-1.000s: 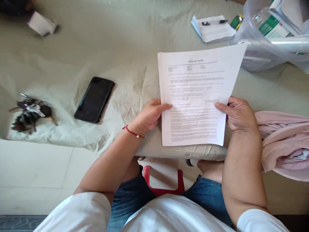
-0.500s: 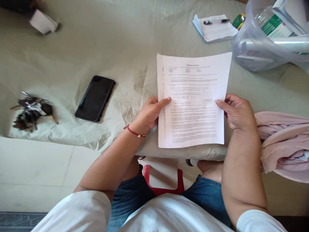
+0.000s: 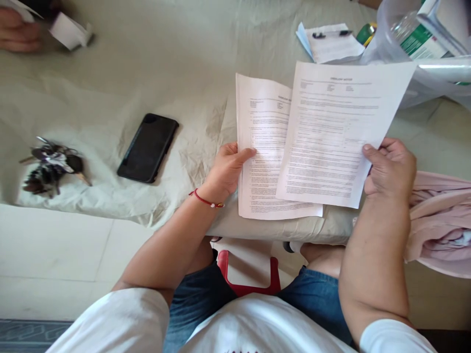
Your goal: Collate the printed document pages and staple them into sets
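Note:
My left hand (image 3: 233, 164) pinches the left edge of a printed sheet (image 3: 259, 181), thumb on top; I cannot tell whether more sheets lie beneath it. In my right hand (image 3: 390, 166) is another printed sheet (image 3: 327, 142), gripped at its right edge and tilted to the right. This second sheet overlaps the right part of the first one and hides it. Both pages carry small lines of text under a short heading. A red bracelet (image 3: 206, 199) circles my left wrist.
Left on the cloth-covered table lie a black phone (image 3: 148, 148) and a bunch of keys (image 3: 53, 166). Behind the sheets are a notepad with a pen (image 3: 336, 44) and a translucent bin (image 3: 386, 29). Pink cloth (image 3: 439, 220) is at right. Another person's hand (image 3: 18, 32) shows top left.
My right hand has moved right and slightly away, drawing the top sheet off the one in my left hand. Another person's hand has come into view at the top left.

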`<state>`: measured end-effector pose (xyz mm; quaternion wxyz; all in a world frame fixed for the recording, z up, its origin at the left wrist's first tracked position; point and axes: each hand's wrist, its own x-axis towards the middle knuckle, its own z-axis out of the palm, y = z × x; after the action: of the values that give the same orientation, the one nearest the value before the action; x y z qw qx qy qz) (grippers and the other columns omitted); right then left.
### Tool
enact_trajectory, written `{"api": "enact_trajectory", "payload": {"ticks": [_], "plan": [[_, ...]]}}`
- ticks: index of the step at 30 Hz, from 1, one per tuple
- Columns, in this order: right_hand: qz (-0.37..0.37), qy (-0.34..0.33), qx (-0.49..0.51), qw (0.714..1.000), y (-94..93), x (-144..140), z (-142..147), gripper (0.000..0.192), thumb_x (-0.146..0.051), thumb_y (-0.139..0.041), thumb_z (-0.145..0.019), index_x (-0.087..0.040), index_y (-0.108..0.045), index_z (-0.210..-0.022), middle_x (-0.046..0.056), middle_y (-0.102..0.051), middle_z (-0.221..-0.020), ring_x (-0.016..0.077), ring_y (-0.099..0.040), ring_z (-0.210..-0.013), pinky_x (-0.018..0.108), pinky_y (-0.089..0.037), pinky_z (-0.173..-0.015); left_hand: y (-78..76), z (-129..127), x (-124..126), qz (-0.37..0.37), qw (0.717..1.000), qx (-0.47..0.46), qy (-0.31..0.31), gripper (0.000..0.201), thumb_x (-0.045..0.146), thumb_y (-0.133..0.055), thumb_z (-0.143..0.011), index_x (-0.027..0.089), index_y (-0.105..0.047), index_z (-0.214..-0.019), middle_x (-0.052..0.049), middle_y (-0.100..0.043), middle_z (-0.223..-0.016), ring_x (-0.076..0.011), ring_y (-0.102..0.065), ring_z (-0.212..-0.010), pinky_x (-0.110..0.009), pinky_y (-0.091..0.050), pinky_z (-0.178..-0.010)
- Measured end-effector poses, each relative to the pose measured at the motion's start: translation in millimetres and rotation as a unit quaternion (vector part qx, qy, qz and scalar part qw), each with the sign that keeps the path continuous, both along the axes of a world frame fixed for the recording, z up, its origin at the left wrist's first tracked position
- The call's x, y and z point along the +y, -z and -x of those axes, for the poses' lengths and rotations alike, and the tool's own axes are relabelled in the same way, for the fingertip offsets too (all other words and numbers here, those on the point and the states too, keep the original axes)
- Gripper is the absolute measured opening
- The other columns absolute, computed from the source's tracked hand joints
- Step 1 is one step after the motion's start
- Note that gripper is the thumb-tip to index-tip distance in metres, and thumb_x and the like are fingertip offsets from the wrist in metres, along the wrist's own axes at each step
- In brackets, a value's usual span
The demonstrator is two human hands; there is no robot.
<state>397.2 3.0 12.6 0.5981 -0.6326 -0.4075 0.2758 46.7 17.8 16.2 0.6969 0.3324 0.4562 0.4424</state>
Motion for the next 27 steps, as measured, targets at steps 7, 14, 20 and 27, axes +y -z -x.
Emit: {"api": "enact_trajectory", "payload": {"ticks": [7,14,20,27], "plan": [[0.066,-0.08,0.063,0.993,-14.8,-6.4,2.6,0.031,-0.036,-0.099,-0.074,-0.037,-0.077,-0.095,0.001,-0.085,-0.108,0.037,-0.079,-0.111,0.064,-0.065,-0.103,0.7,0.8,-2.1,-0.031,0.999,-0.007,-0.015,0.042,0.046,-0.1,-0.073,0.021,-0.082,-0.102,-0.012,-0.087,-0.117,-0.0449,-0.076,-0.132,-0.058,-0.065,-0.112],[0.124,-0.118,0.112,0.979,-15.2,-3.6,27.8,0.051,-0.046,-0.108,-0.057,-0.032,-0.078,-0.096,-0.001,-0.086,-0.11,0.0351,-0.078,-0.12,0.063,-0.06,-0.115,3.4,-0.8,-2.3,-0.046,0.998,-0.01,-0.029,0.048,0.05,-0.102,-0.071,0.023,-0.083,-0.106,-0.011,-0.087,-0.123,-0.0443,-0.076,-0.133,-0.058,-0.065,-0.112],[0.148,-0.141,0.123,0.971,-9.2,-1.0,39.5,0.049,-0.047,-0.11,-0.057,-0.03,-0.078,-0.091,0.001,-0.086,-0.104,0.0304,-0.08,-0.106,0.056,-0.063,-0.11,3.0,-3.1,-2.0,-0.044,0.998,-0.005,-0.034,0.054,0.053,-0.103,-0.068,0.025,-0.082,-0.109,-0.01,-0.087,-0.122,-0.0448,-0.073,-0.137,-0.059,-0.065,-0.114],[0.146,-0.129,0.077,0.978,1.1,0.8,44.3,0.053,-0.053,-0.11,-0.055,-0.031,-0.07,-0.082,-0.002,-0.08,-0.087,0.0284,-0.077,-0.089,0.056,-0.067,-0.095,1.7,-7.9,-2.5,-0.04,0.999,0.001,-0.033,0.057,0.058,-0.102,-0.068,0.026,-0.082,-0.11,-0.009,-0.088,-0.115,-0.0454,-0.075,-0.133,-0.058,-0.068,-0.107]]}}
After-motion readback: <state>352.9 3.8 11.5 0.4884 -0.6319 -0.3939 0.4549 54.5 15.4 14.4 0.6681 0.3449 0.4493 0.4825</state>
